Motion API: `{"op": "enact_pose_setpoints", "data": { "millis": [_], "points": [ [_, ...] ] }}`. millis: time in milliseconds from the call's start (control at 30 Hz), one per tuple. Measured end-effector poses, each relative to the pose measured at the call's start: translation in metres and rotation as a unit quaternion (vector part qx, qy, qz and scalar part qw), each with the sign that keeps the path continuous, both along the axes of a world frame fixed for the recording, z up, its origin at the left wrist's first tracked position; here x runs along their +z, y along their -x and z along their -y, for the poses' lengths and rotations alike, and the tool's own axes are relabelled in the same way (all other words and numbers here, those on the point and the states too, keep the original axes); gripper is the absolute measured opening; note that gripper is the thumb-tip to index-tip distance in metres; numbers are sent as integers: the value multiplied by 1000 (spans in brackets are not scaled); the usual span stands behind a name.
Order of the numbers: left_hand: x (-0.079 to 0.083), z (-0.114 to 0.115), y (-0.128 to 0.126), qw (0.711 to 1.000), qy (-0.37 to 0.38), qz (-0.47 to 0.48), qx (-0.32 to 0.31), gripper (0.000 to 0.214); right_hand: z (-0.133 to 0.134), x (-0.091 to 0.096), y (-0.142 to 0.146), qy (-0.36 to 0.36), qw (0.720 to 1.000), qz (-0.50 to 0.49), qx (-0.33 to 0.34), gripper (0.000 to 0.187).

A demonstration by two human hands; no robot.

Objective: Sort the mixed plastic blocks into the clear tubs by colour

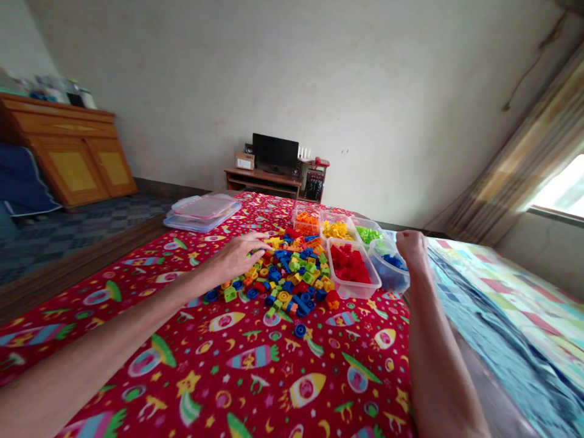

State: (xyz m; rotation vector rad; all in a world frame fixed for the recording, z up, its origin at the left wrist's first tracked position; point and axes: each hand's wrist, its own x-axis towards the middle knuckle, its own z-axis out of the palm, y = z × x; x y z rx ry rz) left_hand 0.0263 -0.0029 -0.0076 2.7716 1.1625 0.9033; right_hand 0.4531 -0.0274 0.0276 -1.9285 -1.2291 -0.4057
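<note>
- So the blocks [292, 274] sit in a mixed heap mid-cloth [337, 389], right beside the red tub [353, 289].
- My left hand [241, 254] is over the heap's left side, thumb apart from the fingers, no block in it that I can see.
- Right hand [411, 246] is curled up at the blue tub [390, 281], fingertips tucked out of sight, so can't tell if it's closed or holding anything.
- Biggest worry imo: that right wrist clipping the blue tub's rim on the way past and tipping it.
- Rims are packed close, so a sloppy drop could easily land in the neighbouring tub.
- Raking too hard on the left could scatter the heap; one blue block [300, 330] lies loose out front, easy for a forearm to knock.
- The orange tub [306, 230], yellow tub [335, 216] and green tub [365, 221] are farther back; the red one's kinda in the way of yellow.
- Lids [205, 210] are stacked back left, well apart from the heap, not blocking anything.
</note>
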Motion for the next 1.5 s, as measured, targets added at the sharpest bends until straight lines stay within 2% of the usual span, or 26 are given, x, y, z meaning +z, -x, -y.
{"op": "enact_pose_setpoints", "data": {
  "millis": [67, 133, 300, 467, 633, 733, 833, 933, 1033, 1100, 1167, 1200, 1233, 1267, 1367, 1400, 1433, 1467, 1500],
  "points": [
    [1, -2, 2, 1000, 1, -7, 2, 38, 3, 5, 4, -28, 999, 9, -29, 28],
    [2, -3, 4, 1000, 10, -22, -1, 39, 6, 13, 10, -55, 998, -10, -25, 30],
    [1, -9, 14, 994, 51, -96, -11, 38, 13, 30, 32, -102, 994, -19, 34, 32],
    [10, -16, 34, 982, 109, -152, -9, 36, 19, 40, 71, -134, 984, -11, 114, 33],
    [13, -14, 39, 970, 147, -191, 24, 36, 22, 39, 113, -122, 975, 18, 187, 31],
    [5, -8, 29, 963, 155, -220, 6, 37, 21, 31, 133, -90, 971, 49, 218, 29],
    [-4, -5, 19, 967, 124, -224, -7, 23, 21, 23, 146, -60, 963, 84, 248, 28],
    [-6, -6, 16, 973, 106, -207, 1, 14, 22, 19, 154, -35, 957, 114, 264, 27],
    [-1, -8, 17, 984, 106, -140, 18, 13, 23, 17, 162, -8, 955, 123, 269, 27],
    [5, -7, 17, 990, 119, -63, 32, 19, 23, 14, 169, 6, 954, 99, 283, 26],
    [10, -5, 13, 991, 128, 18, 33, 27, 23, 7, 181, 31, 942, 26, 334, 27],
    [11, -3, 10, 990, 126, 52, 27, 31, 23, 2, 189, 56, 925, -41, 375, 27],
    [12, -2, 7, 989, 122, 78, 18, 33, 23, -4, 198, 89, 894, -130, 419, 28],
    [11, 0, 3, 988, 118, 96, 4, 34, 23, -11, 207, 129, 846, -233, 462, 29],
    [4, 5, -10, 983, 130, 122, -42, 29, 26, -29, 233, 216, 647, -503, 531, 32],
    [2, 7, -13, 980, 142, 128, -56, 29, 27, -33, 238, 223, 599, -551, 536, 31],
    [0, 7, -14, 976, 154, 136, -66, 30, 27, -36, 242, 221, 573, -580, 536, 30],
    [-1, 8, -15, 973, 164, 145, -71, 34, 28, -37, 244, 215, 565, -596, 529, 26],
    [-1, 7, -13, 972, 168, 152, -69, 38, 28, -37, 245, 209, 570, -604, 517, 22]
  ]
}}
